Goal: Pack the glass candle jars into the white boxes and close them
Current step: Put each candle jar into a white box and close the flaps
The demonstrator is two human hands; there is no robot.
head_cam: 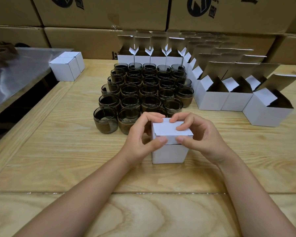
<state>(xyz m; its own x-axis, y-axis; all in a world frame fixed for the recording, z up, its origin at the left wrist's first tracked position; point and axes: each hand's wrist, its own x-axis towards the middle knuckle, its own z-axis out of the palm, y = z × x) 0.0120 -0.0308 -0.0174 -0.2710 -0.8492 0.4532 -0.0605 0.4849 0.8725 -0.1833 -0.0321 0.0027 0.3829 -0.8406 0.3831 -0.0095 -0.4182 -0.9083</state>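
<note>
- Packing counter (75, 159), seen from above: a tight block of glass candle jars (143, 86) stands just behind my hands. Its front row is partly hidden by my left grip (142, 139) and by the white box (169, 151) I am working on.
- Open white boxes (212, 98) stand in rows behind the jars and to their right, flaps raised. Two closed boxes (67, 67) sit side by side at the far left corner of the counter, next to a steel table (24, 69).
- Brown shipping cartons (101, 12) are stacked as a wall across the back.
- The white box stands upright near the middle of the counter, close in front of me. Its long axis is vertical, one flat face is turned toward me, and the lid is folded over from the far edge.
- Both grips pinch the lid. The curled fingertips rest on top, and each thumb presses the front tuck flap, which overlaps the box's front face. My right grip (200, 139) mirrors the left.
- The box is smooth white card with crisp folds, and the open boxes show brown inside. The jars are round, of smoky dark glass, mouths up, each with a brown band around its lower half. The counter is pale wood with bold grain.
</note>
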